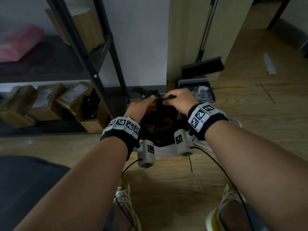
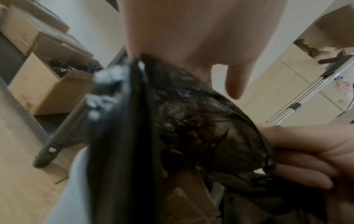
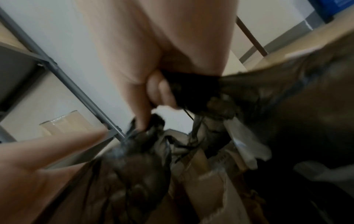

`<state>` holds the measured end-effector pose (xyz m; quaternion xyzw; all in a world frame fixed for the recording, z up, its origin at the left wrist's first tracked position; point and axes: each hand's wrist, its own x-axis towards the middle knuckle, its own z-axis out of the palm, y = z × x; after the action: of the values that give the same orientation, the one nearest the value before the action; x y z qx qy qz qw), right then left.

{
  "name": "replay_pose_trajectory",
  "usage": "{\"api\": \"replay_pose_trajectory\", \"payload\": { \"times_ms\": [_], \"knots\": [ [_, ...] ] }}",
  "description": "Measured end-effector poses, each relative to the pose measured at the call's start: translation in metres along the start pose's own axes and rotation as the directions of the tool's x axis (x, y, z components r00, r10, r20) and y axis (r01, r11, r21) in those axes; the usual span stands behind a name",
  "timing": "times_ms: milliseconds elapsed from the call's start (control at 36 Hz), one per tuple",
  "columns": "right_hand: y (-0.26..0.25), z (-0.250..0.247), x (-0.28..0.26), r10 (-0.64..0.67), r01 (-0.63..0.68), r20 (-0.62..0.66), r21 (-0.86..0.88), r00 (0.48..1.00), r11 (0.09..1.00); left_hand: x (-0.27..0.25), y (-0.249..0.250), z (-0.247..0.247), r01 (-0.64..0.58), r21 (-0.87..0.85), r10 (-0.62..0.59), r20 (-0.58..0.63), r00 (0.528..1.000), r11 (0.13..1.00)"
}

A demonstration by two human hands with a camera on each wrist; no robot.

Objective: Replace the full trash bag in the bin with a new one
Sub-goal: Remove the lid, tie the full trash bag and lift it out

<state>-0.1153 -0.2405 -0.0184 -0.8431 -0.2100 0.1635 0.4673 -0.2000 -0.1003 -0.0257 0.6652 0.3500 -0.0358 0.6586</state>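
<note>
You stand on a pale wood-grain floor (image 1: 175,184) that runs up to a plain white wall (image 1: 141,40), with a light wooden panel to the right of it. At your left a dark metal shelving rack (image 1: 106,52) rises on slanted posts; taped cardboard boxes (image 1: 50,99) with white labels sit under it, one holding crumpled black plastic. A pink cloth (image 1: 18,42) lies soft and blurred on the shelf above. A black broom (image 1: 202,65) with a silvery handle leans on the wooden panel, over a dark dustpan (image 1: 197,90) with a toothed edge.

The black trash bag (image 1: 160,127) sits straight ahead of you in a white bin (image 1: 166,151) on the floor, close to the wall, between your wrists. Its film is thin, glossy and wrinkled, partly see-through; brown cardboard scraps and white paper show inside.

Your left hand (image 1: 141,107) has its grip pinched on a gathered strip of the bag's rim, thumb against the bunched plastic. Your right hand (image 1: 179,100) has its fingers (image 3: 162,92) curled tight round another twisted bunch of the rim. The two hands meet just above the bag's mouth, almost touching, and the film pulls taut between them
</note>
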Motion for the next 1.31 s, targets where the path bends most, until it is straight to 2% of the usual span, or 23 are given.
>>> {"api": "replay_pose_trajectory", "payload": {
  "times_ms": [111,194,250,389,472,555,611,750,805,889,944,1028,1111,1305],
  "knots": [
    [-0.005,-0.004,-0.004,-0.028,0.029,0.070,-0.003,0.997,1.000,0.005,0.001,0.008,-0.173,0.133,0.179,-0.036,0.983,0.976],
    [-0.008,-0.008,-0.005,-0.032,0.034,0.052,-0.030,0.998,0.999,0.007,0.009,0.009,-0.255,0.179,0.272,-0.077,0.959,0.950],
    [-0.010,-0.011,-0.004,-0.001,0.001,0.000,-0.050,1.000,0.999,0.011,0.013,0.005,-0.262,0.125,0.276,-0.115,0.954,0.957],
    [-0.012,-0.026,0.003,0.055,-0.070,-0.131,-0.109,0.990,0.992,0.006,0.035,0.001,-0.313,0.000,0.312,-0.070,0.947,0.950],
    [-0.014,-0.036,0.005,0.020,-0.042,-0.204,-0.103,0.979,0.994,-0.002,0.051,0.000,-0.334,-0.135,0.337,0.004,0.941,0.933],
    [-0.018,-0.042,0.005,-0.080,0.018,-0.326,-0.188,0.942,0.982,-0.010,0.062,0.003,-0.351,-0.157,0.359,0.022,0.933,0.923],
    [-0.022,-0.046,0.004,-0.150,0.066,-0.387,-0.223,0.910,0.973,-0.011,0.068,0.006,-0.386,-0.076,0.389,0.023,0.921,0.919],
    [-0.035,-0.060,-0.008,-0.270,0.180,-0.382,-0.254,0.884,0.950,-0.003,0.077,0.016,-0.475,0.271,0.488,0.018,0.872,0.837],
    [-0.041,-0.066,-0.013,-0.329,0.218,-0.349,-0.320,0.877,0.922,-0.001,0.080,0.023,-0.484,0.347,0.519,-0.008,0.855,0.803],
    [-0.048,-0.072,-0.017,-0.376,0.269,-0.227,-0.394,0.898,0.879,-0.003,0.082,0.036,-0.502,0.447,0.556,0.014,0.831,0.740],
    [-0.051,-0.075,-0.020,-0.367,0.286,-0.164,-0.376,0.916,0.882,-0.004,0.082,0.044,-0.506,0.432,0.544,0.041,0.838,0.747],
    [-0.052,-0.078,-0.023,-0.345,0.294,-0.135,-0.295,0.929,0.909,-0.006,0.078,0.055,-0.492,0.386,0.502,0.082,0.861,0.781],
    [-0.048,-0.082,-0.023,-0.335,0.293,-0.148,-0.247,0.931,0.924,-0.012,0.073,0.066,-0.489,0.362,0.465,0.158,0.871,0.793],
    [-0.038,-0.084,-0.018,-0.306,0.269,-0.214,-0.186,0.928,0.945,-0.016,0.065,0.075,-0.396,0.418,0.297,0.282,0.912,0.818]
  ]
}}
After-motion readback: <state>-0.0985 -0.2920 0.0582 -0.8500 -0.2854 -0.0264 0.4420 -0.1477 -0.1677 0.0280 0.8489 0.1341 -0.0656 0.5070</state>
